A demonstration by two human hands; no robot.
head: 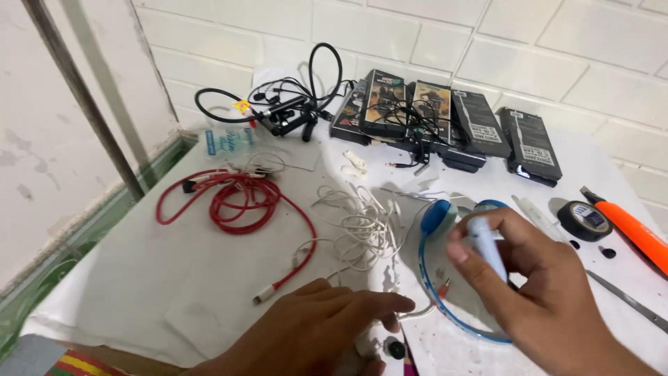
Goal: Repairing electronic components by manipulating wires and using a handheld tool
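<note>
I see a white worktop point(139, 278) against a tiled wall, and I work down from its biggest item. A row of dark flat boxes point(431, 115) lies along the back, with a black neckband headset point(285, 104) to their left. Nearer me are a coiled red cable point(240, 202) and a tangle of white earphone wire point(362, 226).

My right hand point(543, 292) is closed around a small pale-blue tube point(487, 247), thumb and fingers pinching its shaft, tip up. It hangs just above the blue headphones point(435, 230), whose thin band curves under my wrist. I judge the band light, springy and easy to crack; I'd take it by the ear cup, not the thin arc.

My left hand point(320, 327) lies palm down, fingers curled loosely, fingertips pressing a white wire end point(417, 311) near a small black round part point(395, 348). The wire looks limp and snag-prone.

To the right lie a roll of black tape point(584, 219), an orange cutter point(637, 230) and a metal strip point(626, 299).
</note>
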